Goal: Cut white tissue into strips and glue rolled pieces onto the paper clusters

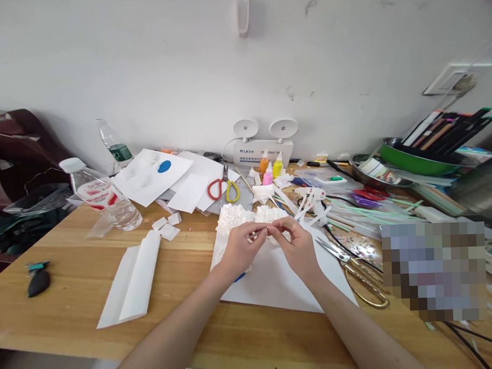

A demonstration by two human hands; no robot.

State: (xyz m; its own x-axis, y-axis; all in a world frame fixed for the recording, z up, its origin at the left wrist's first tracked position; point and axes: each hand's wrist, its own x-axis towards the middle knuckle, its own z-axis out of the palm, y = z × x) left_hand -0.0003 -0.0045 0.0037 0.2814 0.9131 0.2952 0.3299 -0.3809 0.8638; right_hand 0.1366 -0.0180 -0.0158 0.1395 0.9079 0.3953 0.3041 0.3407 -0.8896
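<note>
My left hand (244, 246) and my right hand (290, 239) meet fingertip to fingertip over a white sheet of paper (282, 285). Both are closed in a pinch, and what sits between the fingers is too small and covered to name. Just beyond them lies a bumpy heap of white crumpled paper pieces (232, 217) on the sheet, partly hidden by my hands. A bit of blue shows under my left wrist. To the right of my right hand, gold-handled scissors (364, 282) lie with their blades toward the sheet.
Left stand a folded white paper (138, 280) and a water bottle (105, 197). Behind are red-and-yellow-handled scissors (224, 189), small paint bottles (276, 166) and a white emergency light (263, 151). A white glue gun (313, 203), its black cord, straws and a green bowl (418, 159) of markers crowd the right.
</note>
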